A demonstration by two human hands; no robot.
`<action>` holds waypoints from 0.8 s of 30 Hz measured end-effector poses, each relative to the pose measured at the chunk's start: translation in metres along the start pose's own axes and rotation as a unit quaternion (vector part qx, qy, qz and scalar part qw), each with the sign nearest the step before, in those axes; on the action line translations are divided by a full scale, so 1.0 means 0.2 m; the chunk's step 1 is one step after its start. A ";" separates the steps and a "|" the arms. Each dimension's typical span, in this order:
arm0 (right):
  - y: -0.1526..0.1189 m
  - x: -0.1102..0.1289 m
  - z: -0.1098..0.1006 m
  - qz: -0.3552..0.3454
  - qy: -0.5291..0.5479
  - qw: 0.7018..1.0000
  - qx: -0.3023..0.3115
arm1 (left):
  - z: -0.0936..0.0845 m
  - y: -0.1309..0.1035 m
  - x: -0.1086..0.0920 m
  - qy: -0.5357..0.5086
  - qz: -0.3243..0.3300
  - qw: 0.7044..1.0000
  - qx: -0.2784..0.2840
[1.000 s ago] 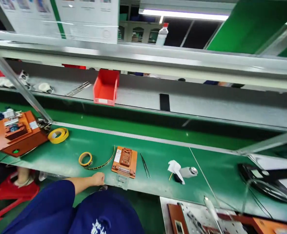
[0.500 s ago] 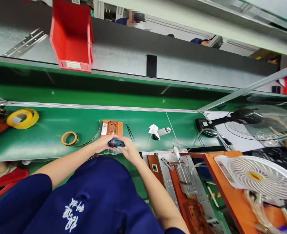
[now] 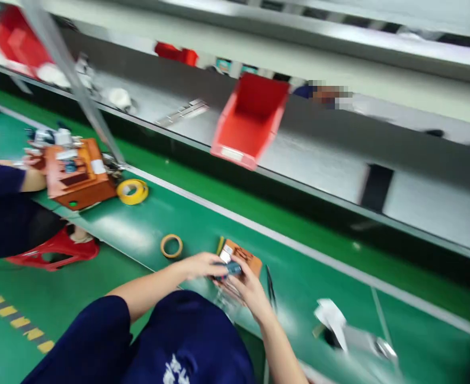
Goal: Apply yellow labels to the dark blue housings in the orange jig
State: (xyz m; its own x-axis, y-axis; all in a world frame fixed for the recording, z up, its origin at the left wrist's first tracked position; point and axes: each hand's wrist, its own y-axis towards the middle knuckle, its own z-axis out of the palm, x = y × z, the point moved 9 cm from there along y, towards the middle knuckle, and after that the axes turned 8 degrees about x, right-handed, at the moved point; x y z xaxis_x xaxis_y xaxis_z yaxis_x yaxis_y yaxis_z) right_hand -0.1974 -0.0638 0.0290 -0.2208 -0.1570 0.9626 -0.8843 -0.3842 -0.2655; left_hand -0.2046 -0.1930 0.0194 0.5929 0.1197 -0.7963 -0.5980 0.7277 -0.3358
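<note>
My left hand [image 3: 206,265] and my right hand [image 3: 250,287] are both closed around a small dark blue object [image 3: 233,268], one at each end. Blur hides what kind of thing it is. Right behind it, on the green bench, lies an orange block [image 3: 253,261] with a white label and cut-out recesses. Dark tweezers [image 3: 270,285] rest to the right of the block. To the left is a tan roll of tape [image 3: 171,246]. Some clear plastic [image 3: 227,301] shows below my hands, its form unclear.
A yellow tape roll [image 3: 132,192] and an orange fixture box [image 3: 81,176] are at left, beside a seated co-worker [image 3: 3,208]. On the shelf are a red bin [image 3: 246,125] and a dark phone-like slab [image 3: 377,188]. A grey-white bottle [image 3: 365,340] and tissue [image 3: 331,317] lie at right.
The view has swung left and tilted, bringing the co-worker and orange fixture box into sight while the fans at right have left it. Both hands still hold the dark blue object.
</note>
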 end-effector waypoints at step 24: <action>0.20 -0.74 0.05 -0.080 -0.593 0.775 -0.203 | -1.72 0.16 -0.42 0.011 0.113 0.877 -0.466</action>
State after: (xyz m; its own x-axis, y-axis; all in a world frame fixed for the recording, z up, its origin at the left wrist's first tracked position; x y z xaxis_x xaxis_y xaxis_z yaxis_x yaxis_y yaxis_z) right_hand -0.1955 -0.0655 -0.1245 0.2255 -0.9555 0.1900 -0.9711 -0.2049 0.1223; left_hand -0.4589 -0.4124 -0.0972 0.3976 0.1700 -0.9017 -0.8862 -0.1836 -0.4254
